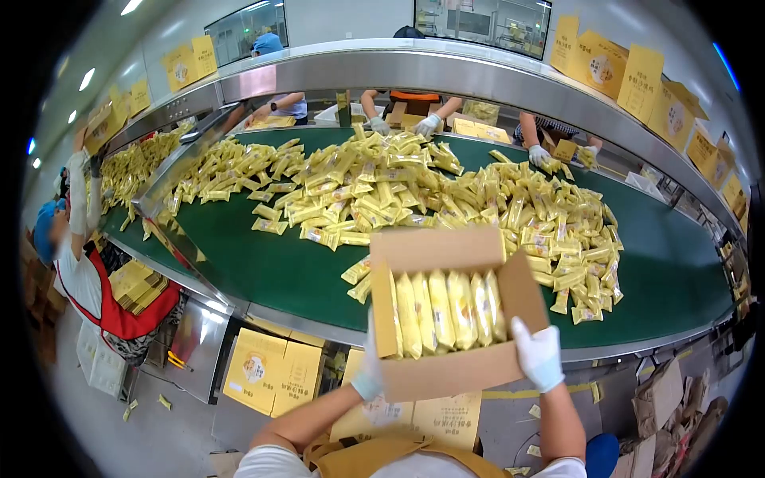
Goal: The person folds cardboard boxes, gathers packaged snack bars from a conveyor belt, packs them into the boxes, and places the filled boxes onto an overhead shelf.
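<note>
An open cardboard box point(446, 381) is held up in front of me, over the near edge of the green conveyor belt point(279, 287). Inside it, several yellow wrapped snack bars point(438, 307) stand side by side in a row. My left hand point(369, 373), in a white glove, grips the box's left side, its fingers partly hidden behind the cardboard. On the opposite side my gloved right hand point(537, 354) is closed on the lower right corner, below the raised flap. Behind the box lies a large heap of the same yellow bars point(351, 191).
Steel shelving point(478, 76) spans above the belt, with yellow cartons point(598, 64) on top. Co-workers' gloved hands point(426, 126) are across the belt; another person point(88, 279) stands left. Flattened yellow cartons point(271, 374) lie below me, and brown cardboard point(661, 394) is piled at right.
</note>
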The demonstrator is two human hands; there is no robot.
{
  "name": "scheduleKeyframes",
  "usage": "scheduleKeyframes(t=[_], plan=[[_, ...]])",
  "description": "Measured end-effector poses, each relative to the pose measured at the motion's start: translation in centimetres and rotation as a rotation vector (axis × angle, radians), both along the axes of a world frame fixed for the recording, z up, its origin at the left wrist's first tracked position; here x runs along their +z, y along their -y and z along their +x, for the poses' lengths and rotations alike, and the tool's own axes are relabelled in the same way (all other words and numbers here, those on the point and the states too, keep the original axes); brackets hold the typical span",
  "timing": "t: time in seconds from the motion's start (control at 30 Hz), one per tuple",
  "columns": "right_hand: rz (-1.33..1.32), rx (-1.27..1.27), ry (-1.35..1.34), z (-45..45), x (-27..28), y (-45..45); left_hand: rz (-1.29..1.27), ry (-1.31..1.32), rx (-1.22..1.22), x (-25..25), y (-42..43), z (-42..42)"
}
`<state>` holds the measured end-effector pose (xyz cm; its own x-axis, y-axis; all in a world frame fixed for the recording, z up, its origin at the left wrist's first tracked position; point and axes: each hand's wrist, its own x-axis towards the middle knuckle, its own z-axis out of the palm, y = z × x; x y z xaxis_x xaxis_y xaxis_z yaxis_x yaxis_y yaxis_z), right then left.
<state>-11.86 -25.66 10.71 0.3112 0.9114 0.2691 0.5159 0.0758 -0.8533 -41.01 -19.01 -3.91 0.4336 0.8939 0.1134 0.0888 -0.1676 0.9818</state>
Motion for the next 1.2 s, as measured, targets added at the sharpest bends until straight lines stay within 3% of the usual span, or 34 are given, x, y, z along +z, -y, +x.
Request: scheduleKeyframes(t=[0.17,0.27,0.33,0.37,0.4,0.47,0.5,0.63,0.7,0.73,0.8,0.83,0.97,1.0,1.07,1.13,1.2], plan=[[0.528,0.088,-0.148,1.5,10.6,-8.0,0.6,0.13,0.21,20.7,-14.7,-0.1],[0.772,0.113,0.115,2.6,18.3,-16.6,0.844,0.225,0.295,30.8,-23.1,1.3],[0.97,0.042,0.654,3.3,23.8,-22.9,0.861,0.259,0.289,35.1,-27.9,2.3],[0.976,0.05,0.682,3.3,25.5,-25.7,0.833,0.266,0.27,36.5,-29.8,2.9],[0.954,0.075,0.649,3.0,26.8,-28.4,0.577,0.307,0.204,38.5,-29.5,3.4],[0.788,0.245,0.121,2.3,27.4,-33.0,0.588,0.136,0.282,40.0,-34.3,4.0],[0.773,0.122,0.283,2.4,27.0,-34.0,0.596,0.052,0.318,40.1,-36.0,4.0],[0.611,-0.125,0.7,4.4,23.5,-35.5,0.826,-0.038,0.31,36.6,-37.1,4.2],[0.737,0.036,0.775,6.4,20.8,-34.0,0.853,0.086,0.218,33.5,-37.1,4.3],[0.745,0.074,0.719,6.5,18.5,-32.4,0.866,0.15,0.175,31.5,-36.1,4.1],[0.746,0.138,0.624,7.2,13.6,-29.4,0.971,0.039,0.291,25.4,-33.7,2.9],[0.707,0.096,0.609,9.3,10.1,-27.6,0.904,-0.064,0.34,20.7,-33.0,1.2],[0.288,-0.485,0.753,24.2,-7.1,-19.3,0.41,-0.643,0.448,0.3,-30.1,-8.4],[0.123,-0.692,0.789,28.5,-11.1,-16.6,0.397,-0.663,0.408,-3.8,-29.7,-10.8],[-0.171,-1.01,0.717,35.5,-17.7,-12.1,0.608,-0.602,0.388,-6.6,-28.5,-11.7],[-0.043,-0.724,0.565,39.1,-21.0,-10.9,0.645,-0.618,0.4,-7.4,-29.1,-10.9],[-0.124,-0.606,0.886,38.7,-21.3,-12.3,0.364,-0.409,0.315,-8.3,-31.2,-9.4]])
